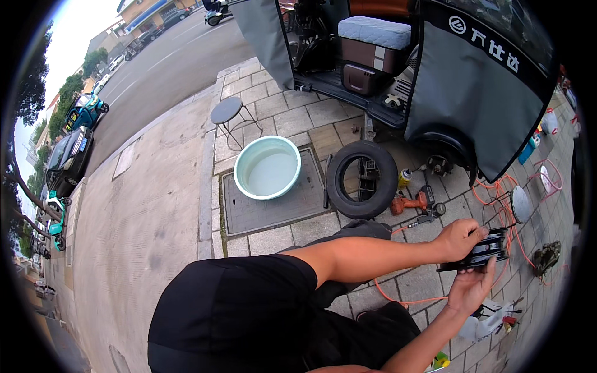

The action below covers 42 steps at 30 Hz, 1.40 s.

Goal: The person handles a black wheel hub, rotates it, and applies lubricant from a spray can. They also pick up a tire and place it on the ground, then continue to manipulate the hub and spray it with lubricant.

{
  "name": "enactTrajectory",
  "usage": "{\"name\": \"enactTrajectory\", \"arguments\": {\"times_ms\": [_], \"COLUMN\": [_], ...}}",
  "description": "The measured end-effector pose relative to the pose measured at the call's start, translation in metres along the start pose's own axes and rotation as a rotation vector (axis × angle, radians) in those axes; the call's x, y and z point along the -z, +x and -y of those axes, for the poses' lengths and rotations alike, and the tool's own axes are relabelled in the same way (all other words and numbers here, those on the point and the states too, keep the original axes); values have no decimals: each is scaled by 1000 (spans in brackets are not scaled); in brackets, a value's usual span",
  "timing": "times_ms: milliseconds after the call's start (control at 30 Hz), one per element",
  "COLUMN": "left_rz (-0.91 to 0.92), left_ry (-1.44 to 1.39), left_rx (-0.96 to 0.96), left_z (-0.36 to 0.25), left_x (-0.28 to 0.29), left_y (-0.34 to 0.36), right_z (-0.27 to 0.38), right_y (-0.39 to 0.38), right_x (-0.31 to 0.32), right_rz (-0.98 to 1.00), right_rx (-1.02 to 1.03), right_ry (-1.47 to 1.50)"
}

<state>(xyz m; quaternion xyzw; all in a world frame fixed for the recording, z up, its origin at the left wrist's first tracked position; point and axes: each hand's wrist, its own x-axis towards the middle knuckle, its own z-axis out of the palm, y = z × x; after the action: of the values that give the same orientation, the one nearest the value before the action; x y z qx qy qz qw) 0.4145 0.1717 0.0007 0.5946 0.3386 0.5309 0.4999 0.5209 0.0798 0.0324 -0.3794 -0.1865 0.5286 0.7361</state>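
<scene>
I hold a black wheel rim at the right of the view, above the paving. My left hand is closed over its upper side, fingers curled against the edge. From below, my right hand grips the same rim, thumb up along its side. The rim is tilted, and my hands hide part of it. To its left, a black tyre with no rim inside lies by the vehicle. Between tyre and hands are an orange cordless power tool and a metal tool with a round gauge.
A grey three-wheeled vehicle stands ahead, its wheel hub bare. A pale green basin of cloudy water sits on a metal cover, near a stool. Orange hose loops across the paving. Hand tools lie lower right.
</scene>
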Motion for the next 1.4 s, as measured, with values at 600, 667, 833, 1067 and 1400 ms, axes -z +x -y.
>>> {"name": "enactTrajectory", "arguments": {"times_ms": [600,667,833,1067,1400], "left_rz": [434,450,411,361,394], "left_ry": [-33,190,307,186,77], "left_rx": [-128,-247,-90,-155,-171], "left_z": [-20,-20,-25,-18,-18], "left_x": [35,36,36,35,30], "left_y": [23,23,17,25,27], "right_z": [9,12,15,18,19], "right_y": [6,10,15,11,10], "right_x": [-8,8,12,-9,0], "right_rz": [106,186,192,155,323], "right_rx": [125,148,127,124,42], "right_ry": [13,10,-28,-95,-49]}}
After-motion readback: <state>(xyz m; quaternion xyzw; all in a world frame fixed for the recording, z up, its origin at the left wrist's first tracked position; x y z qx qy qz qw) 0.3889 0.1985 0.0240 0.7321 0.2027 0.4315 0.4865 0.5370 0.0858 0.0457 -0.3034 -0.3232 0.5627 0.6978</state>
